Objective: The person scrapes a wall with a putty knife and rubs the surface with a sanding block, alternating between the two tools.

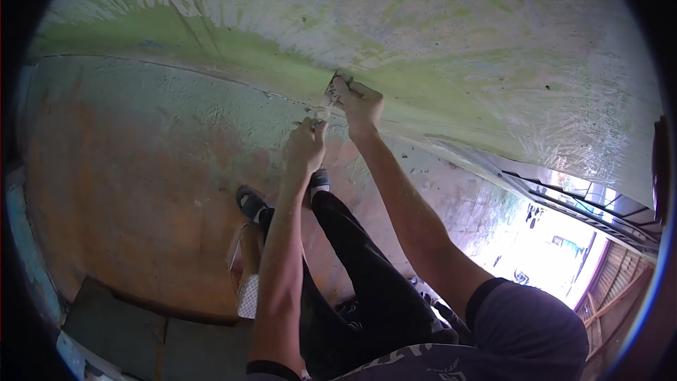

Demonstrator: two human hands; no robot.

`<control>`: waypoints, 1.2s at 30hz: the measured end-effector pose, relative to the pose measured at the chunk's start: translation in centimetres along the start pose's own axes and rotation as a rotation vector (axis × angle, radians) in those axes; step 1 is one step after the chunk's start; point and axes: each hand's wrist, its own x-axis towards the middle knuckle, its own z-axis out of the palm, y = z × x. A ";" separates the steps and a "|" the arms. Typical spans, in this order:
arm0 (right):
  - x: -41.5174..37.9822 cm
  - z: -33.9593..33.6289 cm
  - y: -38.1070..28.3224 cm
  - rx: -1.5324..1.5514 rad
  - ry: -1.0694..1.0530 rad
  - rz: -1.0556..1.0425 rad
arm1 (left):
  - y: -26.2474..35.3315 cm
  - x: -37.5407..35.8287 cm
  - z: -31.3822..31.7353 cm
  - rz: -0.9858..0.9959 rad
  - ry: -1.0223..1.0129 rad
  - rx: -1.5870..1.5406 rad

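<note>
My right hand [363,107] is closed around a flat, smeared scraper [330,94], with the thumb along it and the fingers close to the green wall [282,46]. Just below and to the left, my left hand [305,147] is closed in a pinch near the scraper's lower end. What its fingers hold is too small and partly hidden to make out. Pale smears and scratch marks cover much of the wall above both hands.
The worn, stained floor [141,162] meets the wall along a cracked edge. My sandalled feet [250,203] stand below my hands. A box-like object [248,296] lies beside my left arm, near a dark panel [120,317]. Bright daylight enters by the barred window [599,201] at right.
</note>
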 end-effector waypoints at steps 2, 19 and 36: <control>0.3 0.4 0.2 0.022 -0.010 -0.005 | -0.2 -0.2 -1.0 0.043 0.048 0.038; -1.0 1.3 0.0 0.091 0.008 -0.018 | 0.3 -0.2 -2.2 -0.031 0.010 0.046; 1.0 5.2 0.6 -0.135 -0.078 0.037 | -5.6 2.2 -1.5 -0.034 0.051 0.157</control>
